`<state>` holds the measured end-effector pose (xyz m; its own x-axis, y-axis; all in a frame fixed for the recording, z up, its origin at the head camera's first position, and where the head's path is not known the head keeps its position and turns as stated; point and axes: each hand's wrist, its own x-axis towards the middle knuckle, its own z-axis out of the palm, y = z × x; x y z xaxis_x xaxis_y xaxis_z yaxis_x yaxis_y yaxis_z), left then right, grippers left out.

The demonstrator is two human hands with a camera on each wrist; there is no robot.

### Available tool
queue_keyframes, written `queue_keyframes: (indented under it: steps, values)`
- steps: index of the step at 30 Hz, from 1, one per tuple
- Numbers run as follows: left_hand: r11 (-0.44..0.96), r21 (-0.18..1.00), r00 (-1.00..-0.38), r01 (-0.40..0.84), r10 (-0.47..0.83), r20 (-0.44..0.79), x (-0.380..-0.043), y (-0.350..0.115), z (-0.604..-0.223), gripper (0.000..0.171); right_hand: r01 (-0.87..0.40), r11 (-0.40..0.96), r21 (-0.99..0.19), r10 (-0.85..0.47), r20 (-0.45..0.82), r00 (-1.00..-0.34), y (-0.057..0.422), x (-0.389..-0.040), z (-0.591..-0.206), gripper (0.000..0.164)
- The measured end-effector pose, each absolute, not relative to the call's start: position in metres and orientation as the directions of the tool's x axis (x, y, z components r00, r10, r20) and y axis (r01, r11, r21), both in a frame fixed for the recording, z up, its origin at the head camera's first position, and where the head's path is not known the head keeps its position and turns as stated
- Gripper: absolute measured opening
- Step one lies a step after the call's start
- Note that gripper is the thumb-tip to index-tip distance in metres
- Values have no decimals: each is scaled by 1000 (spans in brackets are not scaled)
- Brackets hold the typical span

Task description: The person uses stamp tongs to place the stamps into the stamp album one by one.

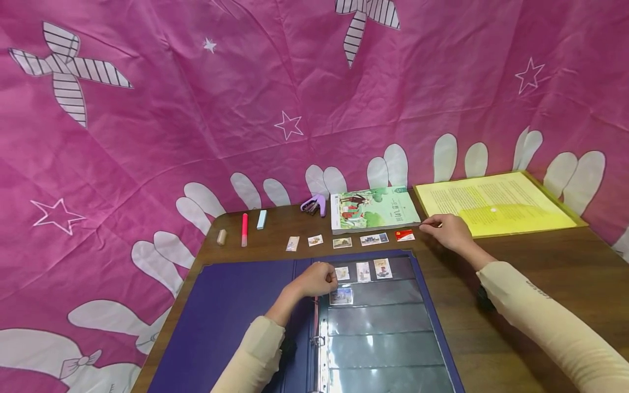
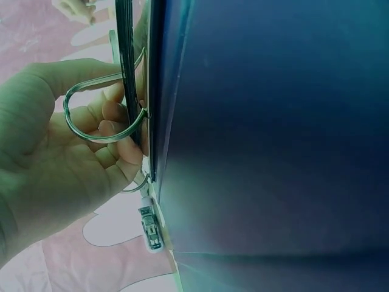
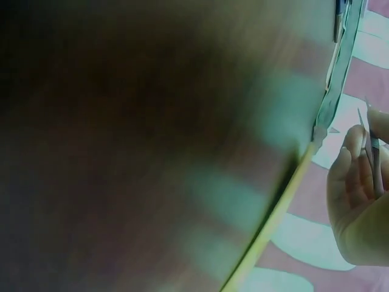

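Observation:
An open dark-blue stamp album (image 1: 231, 305) lies at the front of the table, its black pocket page (image 1: 388, 349) on the right half. Several stamps sit in the top pockets, one of them a blue picture stamp (image 1: 341, 296) in the second row. My left hand (image 1: 314, 279) grips the page's inner edge with curled fingers, beside a metal ring (image 2: 91, 139). My right hand (image 1: 446, 230) pinches thin tweezers (image 3: 376, 176) whose tips are apart with nothing between them. It hovers right of a red stamp (image 1: 404, 235), near the book's corner.
Several loose stamps, including a small one (image 1: 292, 244), lie in a row behind the album. Farther back are a green picture book (image 1: 375, 207), a yellow folder (image 1: 501, 204) and a purple stapler (image 1: 314, 205). A pink marker (image 1: 244, 229) stands out at left, near a beige piece (image 1: 221, 237).

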<state>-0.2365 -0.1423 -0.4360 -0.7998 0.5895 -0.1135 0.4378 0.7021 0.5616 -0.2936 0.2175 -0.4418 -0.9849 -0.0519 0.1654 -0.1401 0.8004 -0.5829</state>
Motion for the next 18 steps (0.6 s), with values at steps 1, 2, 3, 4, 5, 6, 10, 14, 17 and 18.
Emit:
queue_keyframes:
  steps: [1,2,3,4,5,6,10,14,17,18]
  values:
    - [702,563,-800,436,588,-114,-237,-142,-436,13,-136,802,-582,-52,159,-986,219,-294,-442,30]
    - [703,564,-801,434,587,-114,-237,-143,-437,13,-132,805,-579,-53,152,-987,220,-295,-442,30]
    - [703,564,-802,434,587,-114,-238,-143,-437,13,-130,809,-573,-54,149,-987,221,-296,-443,30]
    - [701,567,-802,433,587,-114,-238,-143,-438,13,-131,813,-568,-56,147,-988,222,-297,-444,29]
    - [700,568,-802,433,587,-112,-238,-144,-438,12,-129,816,-563,-57,144,-988,223,-298,-444,29]
    - [699,569,-802,433,587,-110,-238,-144,-439,12,-131,819,-558,-60,144,-988,223,-299,-445,28]
    - [694,577,-803,431,587,-107,-238,-146,-439,11,-147,826,-544,-86,136,-987,224,-302,-449,26]
    - [687,586,-800,429,590,-107,-238,-146,-439,11,-162,832,-531,-113,124,-986,223,-304,-451,25]
    - [683,593,-800,426,591,-105,-238,-146,-439,11,-162,835,-525,-117,118,-986,222,-305,-452,24]
    - [684,592,-801,426,589,-104,-238,-146,-439,11,-163,836,-524,-119,117,-986,221,-305,-453,23]
